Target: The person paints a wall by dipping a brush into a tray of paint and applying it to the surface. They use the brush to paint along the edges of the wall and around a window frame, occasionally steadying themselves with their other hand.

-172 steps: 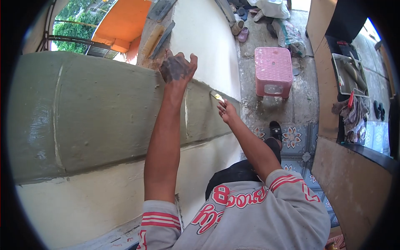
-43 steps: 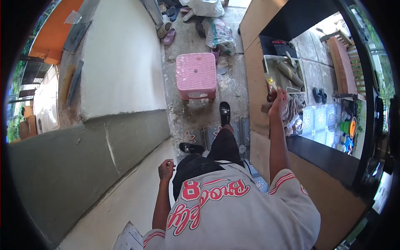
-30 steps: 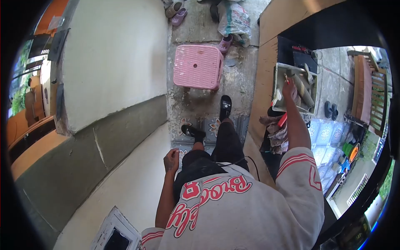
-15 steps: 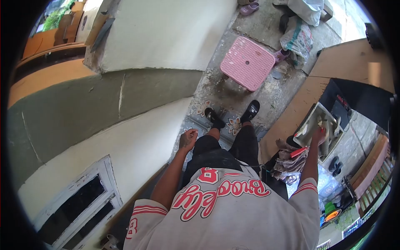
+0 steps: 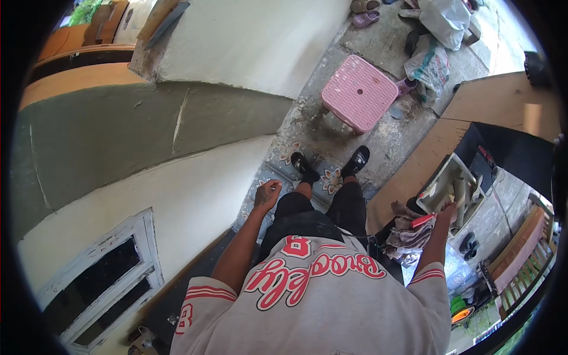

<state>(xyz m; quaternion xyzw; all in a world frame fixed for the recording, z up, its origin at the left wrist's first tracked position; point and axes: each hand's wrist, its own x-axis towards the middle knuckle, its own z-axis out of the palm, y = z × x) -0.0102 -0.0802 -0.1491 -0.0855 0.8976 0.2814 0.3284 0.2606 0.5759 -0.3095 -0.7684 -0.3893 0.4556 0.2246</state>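
My left hand (image 5: pixel 268 194) is held over my left thigh, its fingers curled in. A small pale spot shows at the fingertips, too small to name. On the right, my right hand (image 5: pixel 448 213) is at the near edge of a grey tray (image 5: pixel 431 200) of loose items. Its fingers look closed, but what they hold, if anything, is hidden. A greyish, roll-like piece (image 5: pixel 460 192) stands in the tray just beyond the hand. Close to the wrist, a red item (image 5: pixel 422 220) lies on crumpled brownish cloth (image 5: pixel 408 232).
A pink plastic stool (image 5: pixel 360 93) stands on the floor ahead of my feet. Beyond it are clogs (image 5: pixel 365 19) and a white sack (image 5: pixel 431 66). A wall (image 5: pixel 225 118) runs along my left. Brown board (image 5: pixel 414 154) and a black panel (image 5: pixel 515 148) are on the right.
My right hand has drawn back from inside the tray toward its near edge. My left hand has barely moved. The whole view has shifted slightly.
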